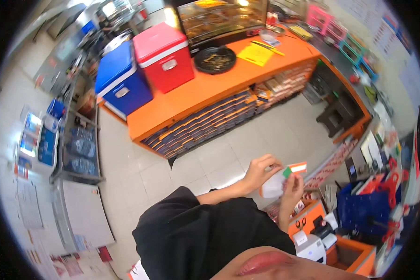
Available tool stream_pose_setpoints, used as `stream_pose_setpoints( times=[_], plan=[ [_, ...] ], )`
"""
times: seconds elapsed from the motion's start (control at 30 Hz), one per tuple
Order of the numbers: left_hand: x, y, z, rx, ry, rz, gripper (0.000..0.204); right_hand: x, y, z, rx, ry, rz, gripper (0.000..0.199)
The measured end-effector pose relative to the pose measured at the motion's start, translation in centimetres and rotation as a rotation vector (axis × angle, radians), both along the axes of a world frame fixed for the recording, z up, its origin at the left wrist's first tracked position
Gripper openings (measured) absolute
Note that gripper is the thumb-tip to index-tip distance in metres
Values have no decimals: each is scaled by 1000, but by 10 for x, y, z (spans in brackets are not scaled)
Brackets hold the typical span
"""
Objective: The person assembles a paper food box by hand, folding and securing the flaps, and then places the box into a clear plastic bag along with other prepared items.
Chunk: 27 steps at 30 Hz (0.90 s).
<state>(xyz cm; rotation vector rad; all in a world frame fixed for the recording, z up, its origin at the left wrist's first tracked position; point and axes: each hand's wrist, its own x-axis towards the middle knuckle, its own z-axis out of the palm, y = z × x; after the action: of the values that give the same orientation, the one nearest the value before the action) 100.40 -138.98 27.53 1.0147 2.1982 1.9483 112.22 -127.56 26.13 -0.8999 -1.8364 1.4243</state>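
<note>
My left hand (262, 172) is in front of my body with its fingers closed in a pinch at the top of a white paper-like packet (271, 187). Close by, my right hand (291, 190) has its fingertips pressed together on the packet's right side. A small green piece (287, 172) shows between the two hands, and an orange-and-white flap (298, 167) sticks out to its right. The packet's lower left edge is orange. I cannot tell whether the green piece and the flap are joined to the packet.
An orange counter (172, 109) ahead bears a blue cooler box (121, 79), a red cooler box (165, 58), a round black tray (214, 59) and a yellow sheet (255, 54). Near my right stand a white printer (311, 252), scissors (301, 224) and a dark blue bin (366, 207).
</note>
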Motion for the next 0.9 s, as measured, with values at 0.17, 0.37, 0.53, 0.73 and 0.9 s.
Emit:
stream_pose_setpoints(
  times=[0.17,0.37,0.53,0.73,0.9],
  plan=[
    [-5,-128,-1,-108,82,293,16,-65,-100,27,-412,200,283,18],
    [-22,-223,-1,-61,-219,232,15,-89,-170,13,-322,64,402,23],
    [-11,-292,4,130,-503,257,15,-91,-256,21,-264,214,362,14],
    [8,-361,6,313,-567,396,15,-98,-317,38,2,261,596,16],
    [27,-385,7,450,-584,421,14,-95,-346,43,-392,180,762,12]
  ],
)
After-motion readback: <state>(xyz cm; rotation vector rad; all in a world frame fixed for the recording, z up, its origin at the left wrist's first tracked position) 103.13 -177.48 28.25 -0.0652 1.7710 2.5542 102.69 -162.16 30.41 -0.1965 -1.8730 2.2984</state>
